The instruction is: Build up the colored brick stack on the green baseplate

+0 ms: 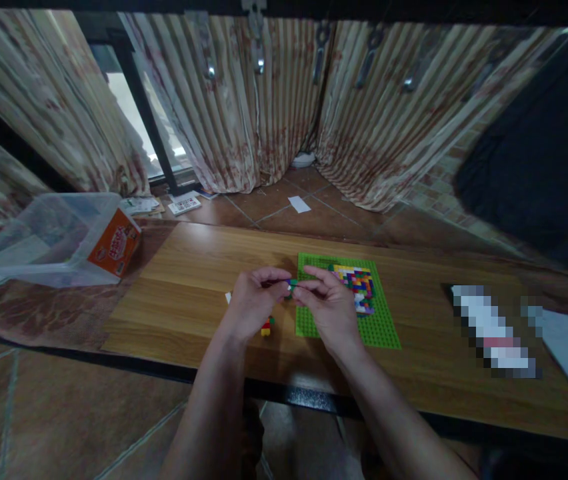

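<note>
The left hand [254, 303] and right hand [335, 312] both pinch small green and blue bricks [291, 285] in their fingertips, held over the tabletop [179, 280] by the left edge of a green baseplate [311, 327]. Multicoloured bricks [361, 285] cover part of that plate, while red and yellow pieces [265, 328] lie near the left wrist.

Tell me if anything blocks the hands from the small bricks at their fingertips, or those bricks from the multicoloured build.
Nothing visible separates the left hand or right hand from the small bricks. Between those and the multicoloured build on the green baseplate, only the right hand itself intervenes.
</note>
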`<state>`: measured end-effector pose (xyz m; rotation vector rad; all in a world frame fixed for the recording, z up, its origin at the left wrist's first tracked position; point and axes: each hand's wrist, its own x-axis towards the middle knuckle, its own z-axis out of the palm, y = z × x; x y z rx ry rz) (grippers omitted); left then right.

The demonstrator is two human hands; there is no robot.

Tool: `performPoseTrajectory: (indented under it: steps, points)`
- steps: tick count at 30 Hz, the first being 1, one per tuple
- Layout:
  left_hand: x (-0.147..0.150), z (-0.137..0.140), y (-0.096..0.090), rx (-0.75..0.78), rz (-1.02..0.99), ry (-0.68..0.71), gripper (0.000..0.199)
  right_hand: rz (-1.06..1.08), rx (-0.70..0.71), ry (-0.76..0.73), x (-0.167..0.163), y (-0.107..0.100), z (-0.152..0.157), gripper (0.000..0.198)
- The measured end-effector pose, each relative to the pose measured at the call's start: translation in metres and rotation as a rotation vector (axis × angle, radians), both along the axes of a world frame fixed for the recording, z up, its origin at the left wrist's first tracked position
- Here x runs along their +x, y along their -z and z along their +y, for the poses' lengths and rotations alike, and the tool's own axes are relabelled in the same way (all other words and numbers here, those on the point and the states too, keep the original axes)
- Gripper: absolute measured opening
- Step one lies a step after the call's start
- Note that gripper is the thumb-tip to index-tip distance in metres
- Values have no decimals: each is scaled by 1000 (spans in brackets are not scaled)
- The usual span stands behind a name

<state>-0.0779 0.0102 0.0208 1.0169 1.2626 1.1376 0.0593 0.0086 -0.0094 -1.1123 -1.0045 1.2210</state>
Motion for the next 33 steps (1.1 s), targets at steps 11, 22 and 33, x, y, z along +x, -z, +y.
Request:
performPoseTrajectory:
  steps: [11, 22, 33]
  points:
    - [9, 0, 3, 69, -5, -69, 13, 51, -24, 43, 1, -5, 1, 39]
    - [15, 0, 6, 80, -50, -72, 12, 86, -64, 13, 6, -8, 0, 40]
    - [16, 0, 11, 72, -53, -91, 16, 80, -38, 8, 5, -2, 1, 35]
